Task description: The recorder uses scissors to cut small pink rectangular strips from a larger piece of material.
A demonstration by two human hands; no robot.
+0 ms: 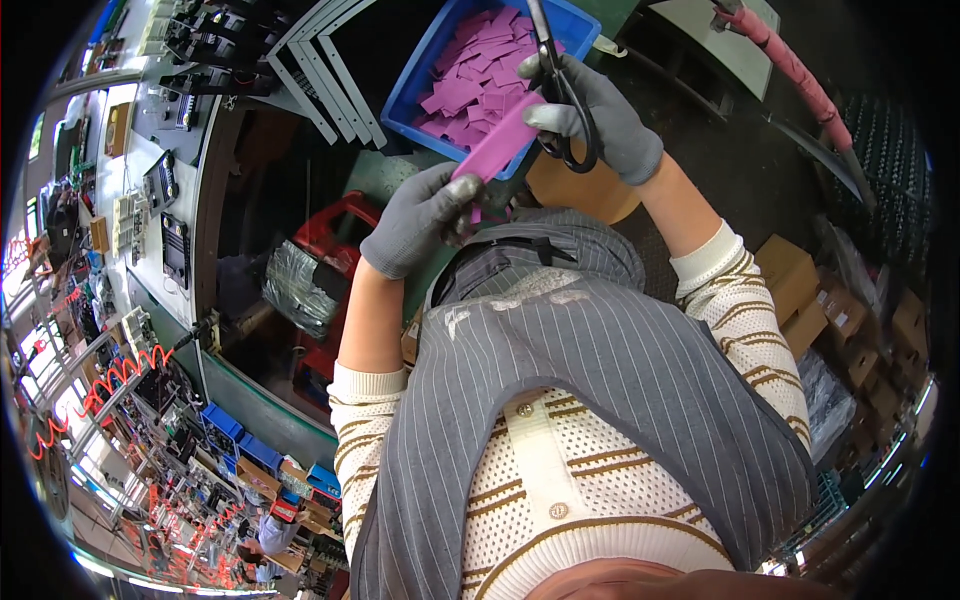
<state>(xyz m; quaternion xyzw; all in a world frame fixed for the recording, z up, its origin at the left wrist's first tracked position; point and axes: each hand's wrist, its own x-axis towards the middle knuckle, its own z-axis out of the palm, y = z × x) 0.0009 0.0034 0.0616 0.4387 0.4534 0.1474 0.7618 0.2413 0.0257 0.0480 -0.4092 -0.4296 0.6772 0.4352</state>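
Observation:
My left hand, in a grey glove with paler fingertips, is closed on the lower end of a flat pink strip. The strip slants up to the right, where the thumb of my right hand rests against its upper end. That hand, gloved alike, also holds a pair of scissors with black handles, its blades pointing up and away from me. Just beyond both hands is a blue bin with many small pink rectangular pieces in it. Fingers hide part of the scissors' handles.
Grey metal frames stand left of the bin. A red plastic stool or crate with a clear-wrapped bundle is at my left. Cardboard boxes are stacked on the right. A pink-wrapped bar crosses the far right.

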